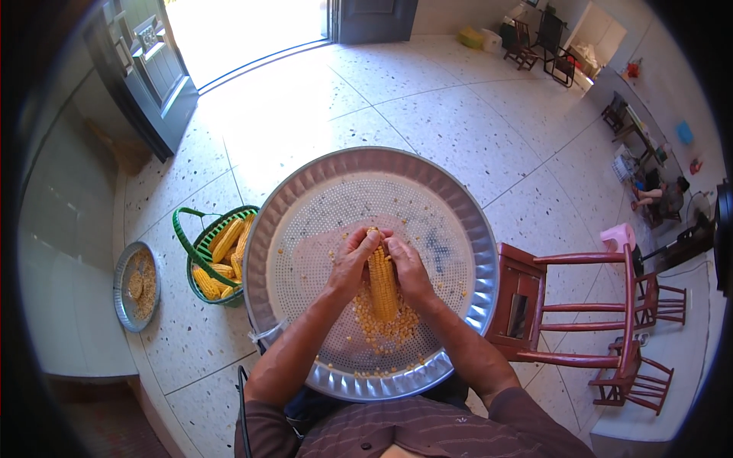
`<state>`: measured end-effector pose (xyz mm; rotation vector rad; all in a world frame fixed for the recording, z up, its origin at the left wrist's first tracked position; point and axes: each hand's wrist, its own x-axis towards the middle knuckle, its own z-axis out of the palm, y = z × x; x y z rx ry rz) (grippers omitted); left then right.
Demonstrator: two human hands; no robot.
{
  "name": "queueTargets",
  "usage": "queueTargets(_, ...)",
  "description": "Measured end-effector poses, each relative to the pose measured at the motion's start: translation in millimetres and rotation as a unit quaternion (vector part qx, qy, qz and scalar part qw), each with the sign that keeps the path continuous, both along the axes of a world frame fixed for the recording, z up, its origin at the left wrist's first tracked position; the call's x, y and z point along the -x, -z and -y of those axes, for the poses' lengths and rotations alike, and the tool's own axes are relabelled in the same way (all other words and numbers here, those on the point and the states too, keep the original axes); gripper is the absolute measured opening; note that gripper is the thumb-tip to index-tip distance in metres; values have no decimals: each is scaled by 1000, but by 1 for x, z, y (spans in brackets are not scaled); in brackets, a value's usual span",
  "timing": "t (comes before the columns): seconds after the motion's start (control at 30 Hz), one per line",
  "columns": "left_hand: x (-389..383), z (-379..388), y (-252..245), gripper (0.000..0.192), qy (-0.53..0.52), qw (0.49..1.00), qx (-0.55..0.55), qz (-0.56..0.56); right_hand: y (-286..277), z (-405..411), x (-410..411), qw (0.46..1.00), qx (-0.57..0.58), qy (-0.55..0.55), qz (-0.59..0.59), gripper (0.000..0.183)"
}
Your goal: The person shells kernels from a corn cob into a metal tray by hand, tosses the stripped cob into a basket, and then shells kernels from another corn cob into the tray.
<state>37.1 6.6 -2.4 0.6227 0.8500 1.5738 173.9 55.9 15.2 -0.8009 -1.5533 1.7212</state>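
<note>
An ear of yellow corn lies lengthwise between my hands, above a wide round perforated metal sieve. The fingers of my left hand are closed around the ear's far end, with the thumb on its tip. My right hand grips the same end from the right, thumb near the tip. Loose corn kernels are heaped on the sieve below the ear, and a few more are scattered over its perforated bottom and near its rim.
Left of the sieve stands a green plastic basket of corn ears, with a metal basin of grain beyond. A red wooden chair adjoins the sieve's right side. Small chairs stand farther right. Another person sits at the far right.
</note>
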Motion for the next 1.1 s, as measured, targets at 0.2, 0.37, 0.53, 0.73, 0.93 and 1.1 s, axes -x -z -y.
queueTargets(0.2,0,-1,1,29,6,1000,0,19,-5,1,0,997,36,-63,-6,41)
queueTargets(0.37,-1,-3,5,27,12,1000,-4,17,-9,-1,-3,995,82,-50,-7,43)
queueTargets(0.53,2,-2,5,29,39,999,-19,14,-10,0,-2,987,149,-41,-31,42)
queueTargets(0.73,-2,1,-4,27,35,999,7,12,-4,-2,-1,995,86,-40,-43,41)
queueTargets(0.93,1,0,1,22,-9,999,24,48,-1,-1,0,997,-36,-69,20,39)
queueTargets(1.1,-3,-1,0,21,-20,999,44,-12,11,-2,-3,989,-119,15,83,39)
